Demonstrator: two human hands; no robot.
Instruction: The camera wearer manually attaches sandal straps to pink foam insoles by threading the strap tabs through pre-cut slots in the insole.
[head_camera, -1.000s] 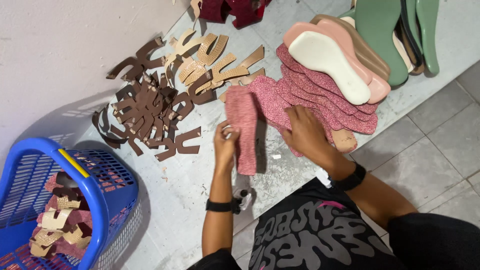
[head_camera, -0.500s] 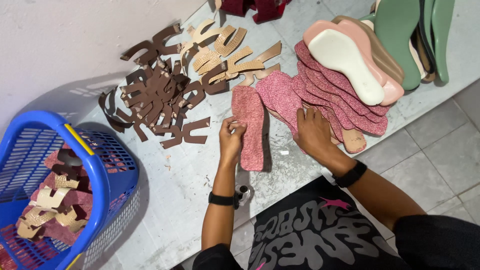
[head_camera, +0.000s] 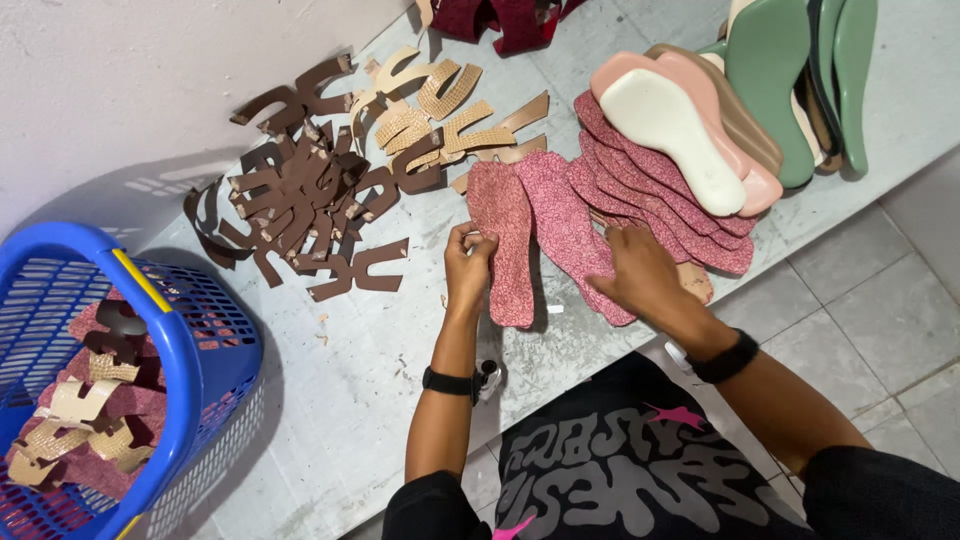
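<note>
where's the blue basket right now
In the head view the blue basket sits at the lower left, left of the person's left hand and below the pile of brown strap cutouts.

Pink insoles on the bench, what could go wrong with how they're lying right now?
The fanned pink insoles overlap loosely, and the right hand presses only their lower ends, so the fan could slide apart. The single insole pinched by the left hand lies close to the brown strap pieces, which might get swept along. Some insole tips sit near the bench edge and could slip off.
</note>
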